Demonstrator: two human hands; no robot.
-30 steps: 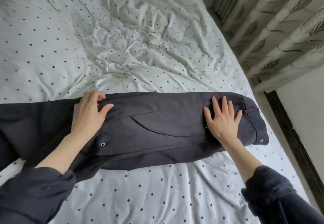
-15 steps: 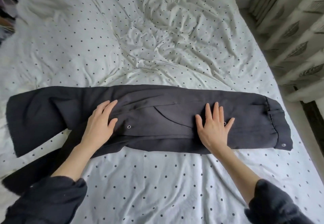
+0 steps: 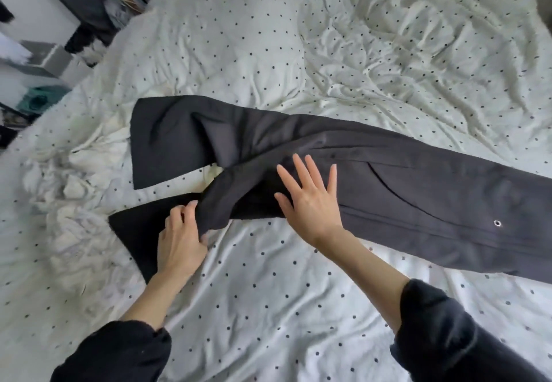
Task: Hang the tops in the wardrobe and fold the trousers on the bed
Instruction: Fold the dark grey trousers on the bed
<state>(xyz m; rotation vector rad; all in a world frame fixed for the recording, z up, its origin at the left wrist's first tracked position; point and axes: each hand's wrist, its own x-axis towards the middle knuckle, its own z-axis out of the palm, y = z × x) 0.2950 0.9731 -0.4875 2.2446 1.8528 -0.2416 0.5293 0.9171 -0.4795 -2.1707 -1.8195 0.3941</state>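
Dark trousers (image 3: 388, 190) laid across the middle of the frame on the bed (image 3: 268, 307), over a white sheet with black dots, waist end running off the right edge, 2 legs splayed apart toward centre left. Left hand (image 3: 180, 236) at lower centre left, grip curled round a bunched fold of the nearer leg, fingers pinching the cloth. Right hand (image 3: 310, 199) just beside it, at centre, grip wide, fingers straight and spread, palm flat on the trousers. Small metal eyelet (image 3: 497, 223) on the fabric at right. Blurred clutter (image 3: 44, 53) beyond the bed at upper left, contents unclear.
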